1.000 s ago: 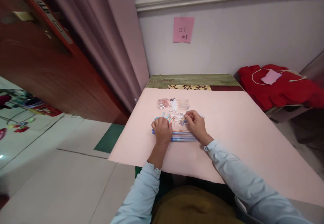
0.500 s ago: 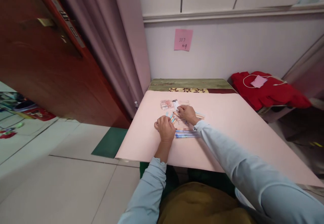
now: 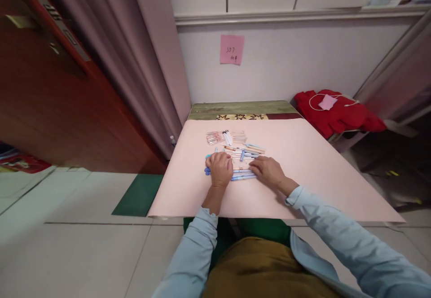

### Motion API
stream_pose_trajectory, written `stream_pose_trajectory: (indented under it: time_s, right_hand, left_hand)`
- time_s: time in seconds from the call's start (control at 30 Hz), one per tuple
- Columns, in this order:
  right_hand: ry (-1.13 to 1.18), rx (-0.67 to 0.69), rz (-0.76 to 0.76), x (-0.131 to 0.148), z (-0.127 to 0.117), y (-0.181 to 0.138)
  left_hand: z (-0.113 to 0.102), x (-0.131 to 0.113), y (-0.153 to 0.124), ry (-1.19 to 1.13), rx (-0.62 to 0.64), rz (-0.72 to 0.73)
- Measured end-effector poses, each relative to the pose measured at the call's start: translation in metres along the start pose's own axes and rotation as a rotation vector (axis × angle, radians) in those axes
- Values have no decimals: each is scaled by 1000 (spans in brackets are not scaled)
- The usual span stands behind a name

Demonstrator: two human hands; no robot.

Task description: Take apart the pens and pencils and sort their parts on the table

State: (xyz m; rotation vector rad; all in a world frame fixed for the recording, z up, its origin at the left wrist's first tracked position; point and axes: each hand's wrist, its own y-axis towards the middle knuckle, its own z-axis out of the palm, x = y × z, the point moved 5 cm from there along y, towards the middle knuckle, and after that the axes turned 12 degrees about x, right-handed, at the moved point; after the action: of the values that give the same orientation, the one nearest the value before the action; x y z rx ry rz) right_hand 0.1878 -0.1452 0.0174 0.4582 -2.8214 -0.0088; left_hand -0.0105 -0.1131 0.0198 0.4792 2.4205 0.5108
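My left hand [image 3: 220,168] is over the left end of a row of pens, fingers curled down; whatever they grip is hidden. Blue pen caps [image 3: 207,171] show just left of it. My right hand [image 3: 269,170] has its fingertips pinched at the right end of a pen in the row. Blue pen barrels [image 3: 244,177] lie side by side between the hands. Beyond them are a loose blue cap [image 3: 242,155] and a loose pile of pen parts [image 3: 254,149]. Clear pen barrels [image 3: 213,138] and white tubes with black tips [image 3: 227,138] lie farther back.
The pink-covered table [image 3: 303,168] stands against a wall with a pink note [image 3: 231,50]. A red cloth [image 3: 336,116] with a white cable is at right. A purple curtain [image 3: 151,64] and a wooden door [image 3: 50,100] are at left.
My right hand has drawn back toward me from the white tubes to the right end of the pen row. My left hand stays near the left end. The view has shifted a little.
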Motion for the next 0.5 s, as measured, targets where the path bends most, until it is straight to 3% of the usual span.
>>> stream_pose_trajectory:
  time_s: [0.37,0.5]
  right_hand:
    - [218,-83,43,-8,-5,-1]
    - [359,-149,17,-12,-17,9]
  left_hand:
    - [-3,-12,1,-133,123,184]
    - [2,-9,8,-319,131,152]
